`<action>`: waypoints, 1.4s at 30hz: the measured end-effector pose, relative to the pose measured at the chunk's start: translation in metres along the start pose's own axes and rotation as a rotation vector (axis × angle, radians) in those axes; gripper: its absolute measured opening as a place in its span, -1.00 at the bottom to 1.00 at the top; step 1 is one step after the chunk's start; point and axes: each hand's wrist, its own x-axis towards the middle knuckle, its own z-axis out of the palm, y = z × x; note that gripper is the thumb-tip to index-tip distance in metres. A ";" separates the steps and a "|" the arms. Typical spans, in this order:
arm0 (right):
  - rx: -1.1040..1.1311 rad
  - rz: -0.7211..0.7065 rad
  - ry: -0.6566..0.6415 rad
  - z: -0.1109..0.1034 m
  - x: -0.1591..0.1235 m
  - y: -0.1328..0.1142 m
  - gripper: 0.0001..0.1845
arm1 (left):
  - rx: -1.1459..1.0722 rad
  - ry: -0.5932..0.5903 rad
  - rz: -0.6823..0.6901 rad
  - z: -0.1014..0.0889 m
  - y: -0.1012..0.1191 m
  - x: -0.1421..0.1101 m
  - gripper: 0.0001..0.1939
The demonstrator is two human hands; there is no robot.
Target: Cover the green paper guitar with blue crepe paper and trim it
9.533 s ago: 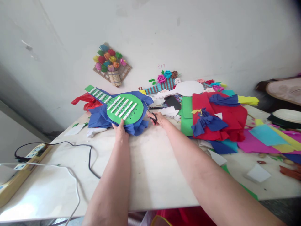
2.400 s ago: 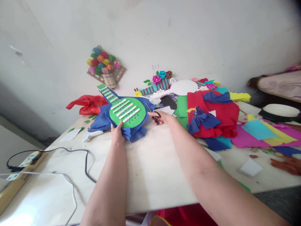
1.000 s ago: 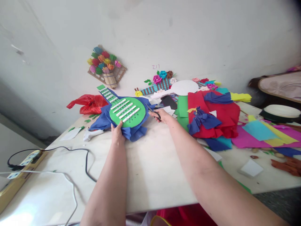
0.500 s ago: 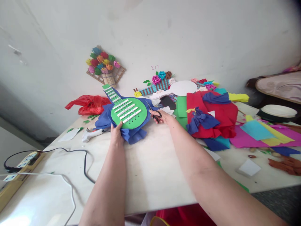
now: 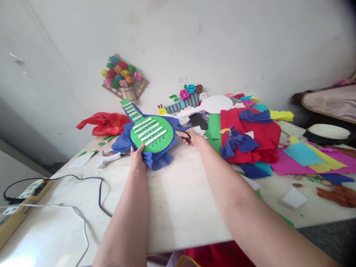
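A green paper lute point(image 5: 134, 137) with white strips and thin strings lies on blue crepe paper point(image 5: 158, 161), which sticks out around its round body. My left hand point(image 5: 137, 158) grips the lute's lower edge, thumb on top of the green face and fingers hidden beneath. In my right hand point(image 5: 191, 138) are black-handled scissors point(image 5: 185, 136), their blades pointing up and left at the blue paper beside the lute's right edge. Whether the blades are cutting into the paper is too small to tell. The neck points to the upper left.
A white glue gun point(image 5: 107, 159) and a red plastic bag point(image 5: 107, 123) lie left. Cables run from a power strip point(image 5: 29, 198). Red crepe paper point(image 5: 267, 139) and green sheets point(image 5: 214, 128) lie right. Behind are a dark phone point(image 5: 198, 121) and a white lute-shaped cutout point(image 5: 218, 104).
The lute and blue paper have turned clockwise since the earliest frame, the neck now steeper. Over the last second the scissors' handles shift slightly at the paper's right edge. Both holds stay the same.
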 end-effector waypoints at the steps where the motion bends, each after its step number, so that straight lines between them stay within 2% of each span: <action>1: -0.005 -0.002 0.013 0.000 0.001 0.001 -0.55 | -0.002 0.001 0.000 0.000 0.000 0.000 -0.61; 9: -0.047 -0.006 0.061 -0.001 0.000 0.000 -0.58 | 0.004 0.016 0.006 -0.001 0.000 0.001 -0.61; 15: 0.085 0.053 -0.164 -0.015 -0.004 0.001 -0.47 | -0.003 0.006 0.006 -0.002 0.003 0.001 -0.61; 18: 0.066 0.112 -0.211 -0.018 -0.003 0.001 -0.47 | 0.005 0.012 -0.012 -0.001 0.004 0.000 -0.62; 21: 0.039 0.140 -0.209 -0.018 -0.002 0.001 -0.48 | 0.006 0.002 -0.048 0.000 0.005 -0.001 -0.62; 25: 0.049 0.105 -0.204 -0.018 0.000 0.003 -0.45 | 0.031 -0.034 -0.082 0.000 0.005 -0.003 -0.60; 42: 0.071 0.037 -0.094 -0.011 -0.008 -0.004 -0.48 | 0.015 -0.016 -0.082 0.000 0.004 0.000 -0.62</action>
